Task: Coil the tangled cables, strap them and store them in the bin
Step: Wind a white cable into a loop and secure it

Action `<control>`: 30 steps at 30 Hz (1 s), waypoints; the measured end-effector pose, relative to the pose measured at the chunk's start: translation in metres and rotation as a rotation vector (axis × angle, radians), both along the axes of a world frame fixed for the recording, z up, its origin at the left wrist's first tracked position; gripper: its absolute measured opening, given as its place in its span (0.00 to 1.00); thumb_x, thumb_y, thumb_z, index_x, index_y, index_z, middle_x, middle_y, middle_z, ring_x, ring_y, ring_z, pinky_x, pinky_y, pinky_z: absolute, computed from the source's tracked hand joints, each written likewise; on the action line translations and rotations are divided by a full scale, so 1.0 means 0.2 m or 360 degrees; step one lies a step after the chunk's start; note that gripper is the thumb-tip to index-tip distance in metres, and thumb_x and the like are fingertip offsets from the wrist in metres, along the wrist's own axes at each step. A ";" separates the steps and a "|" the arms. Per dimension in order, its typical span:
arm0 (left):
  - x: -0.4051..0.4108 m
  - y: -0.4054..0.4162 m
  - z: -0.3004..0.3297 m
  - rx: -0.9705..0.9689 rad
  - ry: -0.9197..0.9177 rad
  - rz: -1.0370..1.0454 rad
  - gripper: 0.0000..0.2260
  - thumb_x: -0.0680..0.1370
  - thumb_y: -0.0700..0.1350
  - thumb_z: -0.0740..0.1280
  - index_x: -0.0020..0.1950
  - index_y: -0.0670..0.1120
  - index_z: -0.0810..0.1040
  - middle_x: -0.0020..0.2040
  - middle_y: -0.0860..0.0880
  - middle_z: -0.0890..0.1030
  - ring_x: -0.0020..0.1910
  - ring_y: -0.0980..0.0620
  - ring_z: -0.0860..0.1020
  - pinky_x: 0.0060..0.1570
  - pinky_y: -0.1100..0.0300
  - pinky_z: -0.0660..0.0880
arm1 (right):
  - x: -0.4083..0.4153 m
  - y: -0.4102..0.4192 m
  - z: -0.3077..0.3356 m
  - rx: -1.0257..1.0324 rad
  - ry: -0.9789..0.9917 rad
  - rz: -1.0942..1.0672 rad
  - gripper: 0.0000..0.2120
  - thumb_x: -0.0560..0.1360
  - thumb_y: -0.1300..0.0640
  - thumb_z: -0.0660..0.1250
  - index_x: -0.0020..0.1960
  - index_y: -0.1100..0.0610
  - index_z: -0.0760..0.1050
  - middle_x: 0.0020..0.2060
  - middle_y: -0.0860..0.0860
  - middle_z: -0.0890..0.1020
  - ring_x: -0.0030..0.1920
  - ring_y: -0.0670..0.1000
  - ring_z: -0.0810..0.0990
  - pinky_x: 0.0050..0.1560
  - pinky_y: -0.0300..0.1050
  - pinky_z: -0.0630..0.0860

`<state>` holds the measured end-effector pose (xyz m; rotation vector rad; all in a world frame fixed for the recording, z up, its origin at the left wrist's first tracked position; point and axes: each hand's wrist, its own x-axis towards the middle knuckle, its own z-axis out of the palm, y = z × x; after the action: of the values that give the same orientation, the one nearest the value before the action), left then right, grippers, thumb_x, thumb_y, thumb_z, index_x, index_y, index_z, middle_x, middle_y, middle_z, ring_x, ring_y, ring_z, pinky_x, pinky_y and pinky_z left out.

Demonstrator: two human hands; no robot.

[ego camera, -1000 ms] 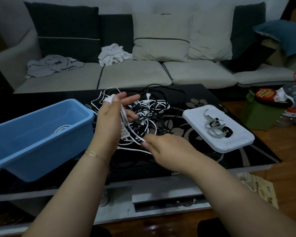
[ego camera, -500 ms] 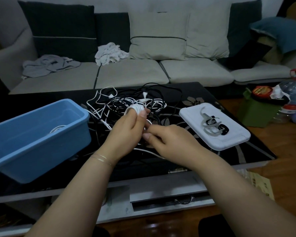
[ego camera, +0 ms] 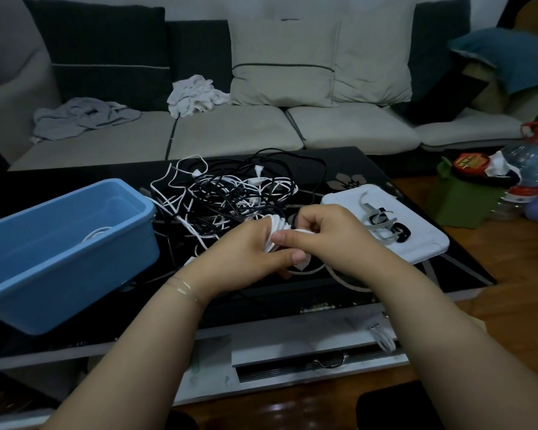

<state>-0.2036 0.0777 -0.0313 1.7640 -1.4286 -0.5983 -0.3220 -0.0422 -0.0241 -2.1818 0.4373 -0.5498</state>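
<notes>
Much of the white coil sits out of sight

The left hand (ego camera: 246, 252) and right hand (ego camera: 326, 231) cover most of the white coil (ego camera: 277, 226) (only a few loops peek out); the blue bin (ego camera: 75, 252) runs off the left edge, its wall hiding most of the cable inside (ego camera: 97, 233).

Low coffee table (ego camera: 401, 268) with a glossy black top bearing a pale flower pattern, a grey front edge and a drawer below. Places are given from the grip, where both hands meet above the middle of the top. Directly behind the grip lies a tangle of cables (ego camera: 230, 193), white and black strands interlaced, spreading toward the far edge. To the left of the grip stands a blue bin (ego camera: 62, 259) near the front edge, a white coil partly visible inside. Just right of the grip lies a white lid (ego camera: 423, 252), flat, carrying loose grey and black straps (ego camera: 382, 225).
</notes>
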 end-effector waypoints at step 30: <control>-0.03 0.03 0.08 -0.0761 0.1585 -0.0069 0.13 0.76 0.41 0.61 0.59 0.37 0.74 0.45 0.49 0.84 0.30 0.58 0.75 0.36 0.66 0.75 | 0.14 0.07 -0.11 0.0210 -0.0062 -0.0042 0.13 0.81 0.53 0.57 0.45 0.56 0.76 0.34 0.51 0.80 0.35 0.48 0.76 0.37 0.48 0.72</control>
<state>-0.2104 0.0833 -0.0157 0.8295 -0.7930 -0.8933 -0.2941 -0.0288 -0.0466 -2.0390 0.4690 -0.5613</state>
